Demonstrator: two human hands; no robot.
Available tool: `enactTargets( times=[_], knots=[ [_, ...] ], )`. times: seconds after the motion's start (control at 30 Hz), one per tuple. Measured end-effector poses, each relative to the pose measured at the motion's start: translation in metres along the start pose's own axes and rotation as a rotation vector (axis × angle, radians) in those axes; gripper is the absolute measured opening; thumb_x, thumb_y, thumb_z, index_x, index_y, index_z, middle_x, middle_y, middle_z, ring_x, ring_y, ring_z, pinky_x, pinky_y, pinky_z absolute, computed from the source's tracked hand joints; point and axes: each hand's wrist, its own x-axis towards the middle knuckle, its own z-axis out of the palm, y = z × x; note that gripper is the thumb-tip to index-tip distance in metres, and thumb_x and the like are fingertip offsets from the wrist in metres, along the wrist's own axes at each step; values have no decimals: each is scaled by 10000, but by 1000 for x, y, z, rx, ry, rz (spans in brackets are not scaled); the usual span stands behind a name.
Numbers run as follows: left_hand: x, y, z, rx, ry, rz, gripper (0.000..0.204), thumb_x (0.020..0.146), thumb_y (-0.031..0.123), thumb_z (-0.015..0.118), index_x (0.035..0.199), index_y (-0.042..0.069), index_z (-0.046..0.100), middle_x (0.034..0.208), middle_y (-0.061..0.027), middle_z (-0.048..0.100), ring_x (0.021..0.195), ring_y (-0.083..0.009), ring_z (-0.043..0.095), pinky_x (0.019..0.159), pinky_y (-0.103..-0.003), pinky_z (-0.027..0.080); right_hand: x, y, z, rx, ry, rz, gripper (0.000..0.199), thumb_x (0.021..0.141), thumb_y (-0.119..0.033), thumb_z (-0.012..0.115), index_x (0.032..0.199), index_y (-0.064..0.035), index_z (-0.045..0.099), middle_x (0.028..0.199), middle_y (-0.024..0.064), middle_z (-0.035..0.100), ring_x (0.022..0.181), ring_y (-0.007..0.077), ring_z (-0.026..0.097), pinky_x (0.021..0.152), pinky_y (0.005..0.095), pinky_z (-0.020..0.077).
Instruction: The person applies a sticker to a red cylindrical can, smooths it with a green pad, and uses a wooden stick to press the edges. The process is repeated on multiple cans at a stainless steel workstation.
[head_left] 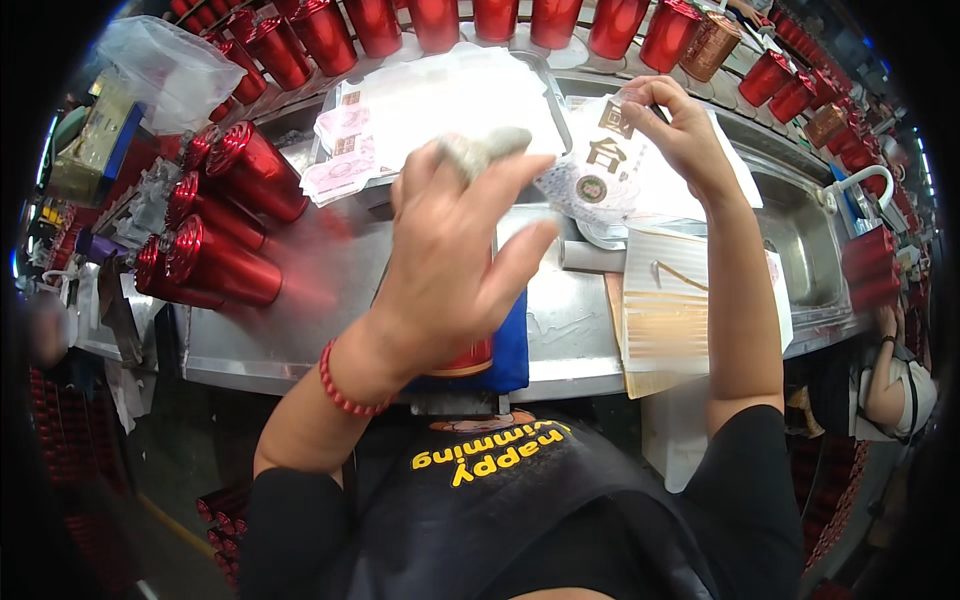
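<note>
My right hand (680, 125) pinches the upper edge of a thin printed label (605, 160), pale with brown lettering and a patterned band, held up over white sheets. Nearer the middle, my left hand (440, 245) is raised, thumb and fingers apart. A greyish-white bit (485, 150) shows at its fingertips; whether it is a finger covering or a scrap of cloth, I cannot tell. Below that hand, mostly hidden by it, is a shiny red cylinder (468, 358) against a blue cloth (512, 350) on the steel worktop (560, 340).
Shiny red canisters (225, 260) lie at the left, and several more stand along the back. White sheets (450, 100) fill a metal tray, with pink-printed labels (340, 150) at its left. A sink (800, 240) with a white tap (865, 180) is at right. Another person (895, 395) is at far right.
</note>
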Motion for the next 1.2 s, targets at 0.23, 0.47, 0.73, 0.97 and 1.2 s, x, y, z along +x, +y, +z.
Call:
enactTargets(
  times=[0.23,0.47,0.73,0.97,1.2],
  knots=[
    [-93,14,-34,-20,-220,-169,673,801,332,789,1384,65,585,1395,-207,548,1297,-408,423,1114,-514,317,30,189,39,-616,38,49,175,850,-198,725,925,-40,711,1095,141,633,1034,330,597,895,429,503],
    [-129,2,-18,266,-258,-155,970,790,415,838,1549,39,367,1529,-249,431,1441,-450,361,1204,-601,184,42,144,40,-786,88,-63,112,867,-152,698,902,-48,675,1120,107,626,1074,352,569,905,446,515],
    [-171,-26,-8,-2,-147,-284,1000,856,472,774,1564,-41,288,1493,-272,466,1448,-493,347,1194,-641,167,-5,-73,7,-550,11,-376,167,899,-124,730,891,-7,610,1127,101,626,1053,276,610,873,396,490],
    [-148,-12,-8,164,-109,-209,1031,851,525,761,1565,-26,262,1526,-312,386,1440,-509,329,1167,-662,188,-40,-158,13,-366,-121,-528,143,914,-98,710,878,-37,586,1176,112,626,921,176,629,770,315,499],
    [-172,-31,-7,20,-187,-308,999,950,619,573,1574,-73,214,1565,-284,362,1475,-505,270,1203,-596,153,-53,-192,34,-104,-254,-486,142,935,-93,679,914,-22,559,1204,126,597,857,101,586,700,248,475]
  ],
)
